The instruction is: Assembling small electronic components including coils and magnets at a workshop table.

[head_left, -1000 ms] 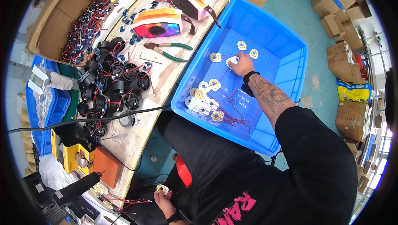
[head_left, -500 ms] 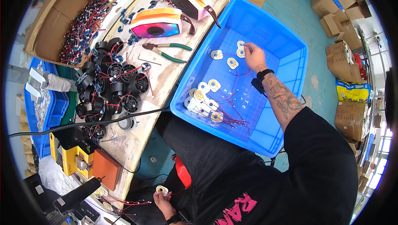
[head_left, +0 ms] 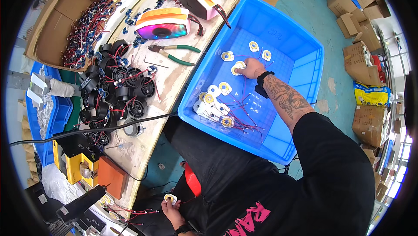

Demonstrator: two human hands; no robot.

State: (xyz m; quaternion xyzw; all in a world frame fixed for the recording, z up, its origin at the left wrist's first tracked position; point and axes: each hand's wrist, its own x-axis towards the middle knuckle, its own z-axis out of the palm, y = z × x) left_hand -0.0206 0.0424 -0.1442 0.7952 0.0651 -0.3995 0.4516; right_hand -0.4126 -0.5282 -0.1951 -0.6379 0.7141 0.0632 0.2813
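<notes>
Inside a large blue plastic bin, my right hand pinches the edge of a white disc with a yellow ring. Just beyond it on the bin's floor lie similar wired discs, one at the left, one farther off and one to the right. Nearer me, a cluster of these discs is heaped with thin red and dark wires trailing right. Low in the picture, by my lap, my left hand holds another yellow-ringed white disc between its fingers.
On the bench left of the bin are green-handled pliers, a lit-up speaker, many black round drivers and a cardboard box of wired parts. A black cable crosses the bench. A power screwdriver sits lower left.
My right hand has moved left and nearer within the bin, from the far pair of discs to the one it now pinches. That far pair now lies apart. My left hand stays put.
</notes>
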